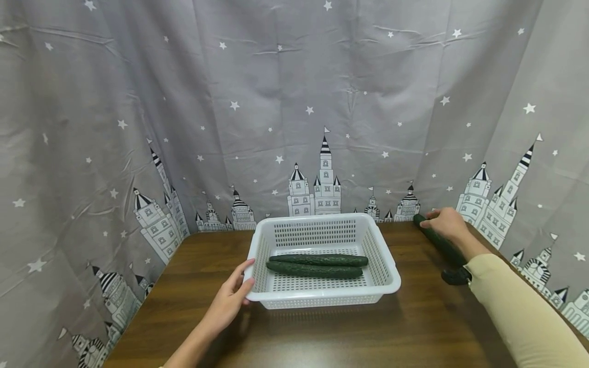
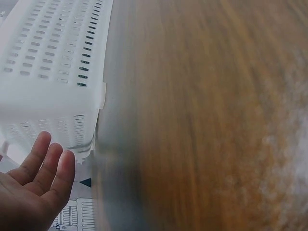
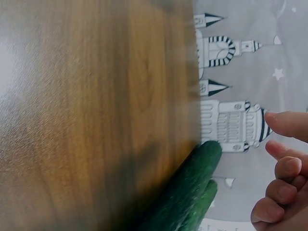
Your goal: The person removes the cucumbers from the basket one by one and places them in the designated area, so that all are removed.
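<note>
A white slotted plastic basket [image 1: 322, 295] stands on the table, with two dark green cucumbers [image 1: 317, 270] lying side by side inside. My left hand [image 1: 230, 294] holds the basket's left rim, thumb over the edge; in the left wrist view several fingers [image 2: 63, 168] extend beside its wall. At the far right of the table, my right hand [image 1: 445, 224] hovers over the end of another cucumber [image 1: 439, 243]. In the right wrist view the fingers of that hand [image 3: 284, 173] are loosely bent with nothing between them, beside two overlapping cucumbers [image 3: 192, 183].
The brown wooden table [image 1: 322, 337] ends at a grey curtain [image 1: 276, 128] printed with castles and stars, which hangs along the back and both sides. A dark device [image 1: 455, 277] sits at the right sleeve cuff.
</note>
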Demonstrator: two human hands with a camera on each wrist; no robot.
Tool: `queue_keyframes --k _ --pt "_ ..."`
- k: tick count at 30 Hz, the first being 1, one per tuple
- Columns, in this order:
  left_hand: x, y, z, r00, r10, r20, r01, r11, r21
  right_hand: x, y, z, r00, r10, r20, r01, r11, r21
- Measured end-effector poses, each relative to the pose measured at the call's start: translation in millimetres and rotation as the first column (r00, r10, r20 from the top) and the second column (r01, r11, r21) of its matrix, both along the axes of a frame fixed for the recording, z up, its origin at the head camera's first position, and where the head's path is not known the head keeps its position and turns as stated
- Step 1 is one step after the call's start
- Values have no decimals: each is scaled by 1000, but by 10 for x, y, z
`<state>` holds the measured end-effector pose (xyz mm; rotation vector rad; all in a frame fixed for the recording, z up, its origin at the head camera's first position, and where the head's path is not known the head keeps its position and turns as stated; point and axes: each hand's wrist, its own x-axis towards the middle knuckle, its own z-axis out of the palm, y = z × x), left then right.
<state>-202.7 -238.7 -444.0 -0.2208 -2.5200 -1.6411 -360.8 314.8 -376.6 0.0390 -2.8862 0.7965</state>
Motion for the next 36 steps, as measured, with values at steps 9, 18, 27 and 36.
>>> queue_keyframes --k 9,18,27,36 --pt "11 18 21 1000 -16 -23 16 1000 19 0 -204 176 999 47 18 -46 996 -82" --pt "12 19 20 1000 -7 -9 7 1000 23 5 -417 325 992 115 53 -108 986 -128" --pt "4 7 4 1000 6 4 -6 1000 16 21 -624 456 975 196 104 -168 958 -232" --pt "-3 9 0 1000 1 10 -1 1000 11 -7 -860 508 961 247 120 -210 942 -262"
